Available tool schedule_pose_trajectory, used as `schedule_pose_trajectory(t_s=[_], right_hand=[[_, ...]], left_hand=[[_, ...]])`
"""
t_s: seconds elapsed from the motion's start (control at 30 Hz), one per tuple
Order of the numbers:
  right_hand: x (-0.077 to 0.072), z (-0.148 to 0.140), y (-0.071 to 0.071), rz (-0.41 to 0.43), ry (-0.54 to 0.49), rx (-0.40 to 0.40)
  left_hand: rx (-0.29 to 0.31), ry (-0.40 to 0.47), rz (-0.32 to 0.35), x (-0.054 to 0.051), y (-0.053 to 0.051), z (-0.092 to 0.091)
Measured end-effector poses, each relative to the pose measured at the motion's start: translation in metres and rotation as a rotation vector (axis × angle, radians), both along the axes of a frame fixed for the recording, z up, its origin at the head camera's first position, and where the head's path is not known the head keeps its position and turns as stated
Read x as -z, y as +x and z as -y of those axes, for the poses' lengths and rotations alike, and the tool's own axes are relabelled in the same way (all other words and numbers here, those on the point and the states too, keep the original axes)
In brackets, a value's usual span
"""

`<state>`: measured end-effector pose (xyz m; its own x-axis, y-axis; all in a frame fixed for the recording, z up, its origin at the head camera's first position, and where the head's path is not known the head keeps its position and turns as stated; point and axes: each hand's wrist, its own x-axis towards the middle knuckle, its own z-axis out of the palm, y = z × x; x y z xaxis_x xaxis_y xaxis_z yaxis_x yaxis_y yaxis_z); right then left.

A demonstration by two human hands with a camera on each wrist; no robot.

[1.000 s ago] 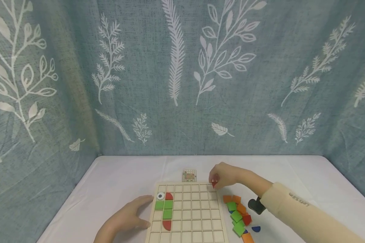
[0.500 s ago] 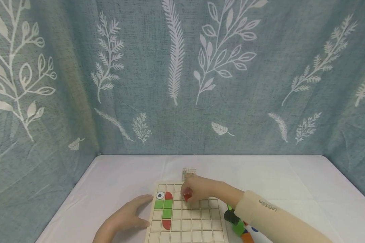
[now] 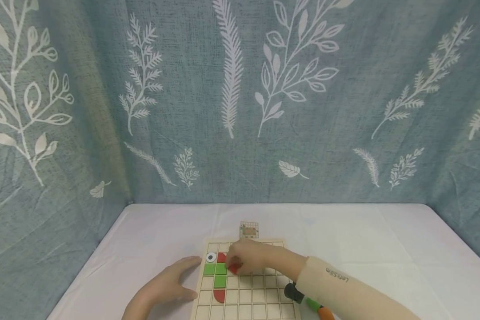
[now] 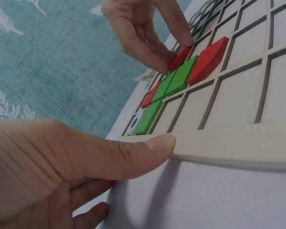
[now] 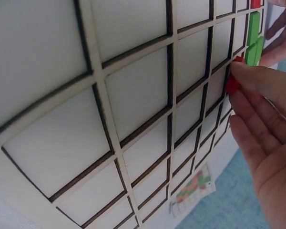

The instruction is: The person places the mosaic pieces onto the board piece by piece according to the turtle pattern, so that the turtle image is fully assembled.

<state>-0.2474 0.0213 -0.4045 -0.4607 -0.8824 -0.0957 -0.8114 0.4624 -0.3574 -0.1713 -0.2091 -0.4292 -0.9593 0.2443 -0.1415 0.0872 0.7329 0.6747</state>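
Note:
My right hand (image 3: 248, 258) pinches a red block (image 3: 235, 268) between thumb and fingers. The block is low at a cell of the wooden grid board (image 3: 258, 296), just right of the green squares; whether it sits fully in the cell cannot be seen. My left hand (image 3: 164, 283) rests at the board's left edge, its thumb and fingers spread along the rim. Set in the left columns are a round eye piece (image 3: 210, 257), a red rounded piece (image 3: 222, 257) partly behind the right hand, several green squares (image 3: 220, 281) and another red rounded piece (image 3: 219, 296).
A small pattern card (image 3: 249, 230) lies behind the board. Right of the board, a green block (image 3: 313, 305) and an orange block (image 3: 326, 314) show beside the right sleeve, which hides other pieces. A black wrist camera (image 3: 294, 293) is beneath the forearm. A patterned curtain (image 3: 256, 169) hangs behind.
My right hand has carried the red block left from the board's top right corner, over the grid, down beside the green squares. The left hand has stayed in place.

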Motion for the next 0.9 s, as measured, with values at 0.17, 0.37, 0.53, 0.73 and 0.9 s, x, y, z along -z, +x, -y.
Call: schedule_pose_trajectory(t_s=[0.17,0.37,0.53,0.73,0.9], right_hand=[[0.0011,-0.0006,0.0004,0.002,-0.021,-0.007],[0.0013,-0.0024,0.0033,-0.035,-0.02,0.016],[0.0017,-0.0017,0.0055,-0.029,-0.004,0.076],[0.0056,-0.0006,0.0033,-0.025,-0.024,0.046],[0.0077,-0.0007,0.0025,0.016,-0.06,0.06]], left_hand=[[-0.01,-0.01,-0.009,0.0006,0.0007,0.0],[-0.019,-0.013,-0.004,0.0015,0.001,-0.0008],[-0.015,-0.004,-0.006,0.0005,0.0023,-0.0004],[0.024,0.018,-0.025,0.0005,0.0028,0.0008],[0.006,0.013,-0.025,0.0006,0.0028,0.0001]])
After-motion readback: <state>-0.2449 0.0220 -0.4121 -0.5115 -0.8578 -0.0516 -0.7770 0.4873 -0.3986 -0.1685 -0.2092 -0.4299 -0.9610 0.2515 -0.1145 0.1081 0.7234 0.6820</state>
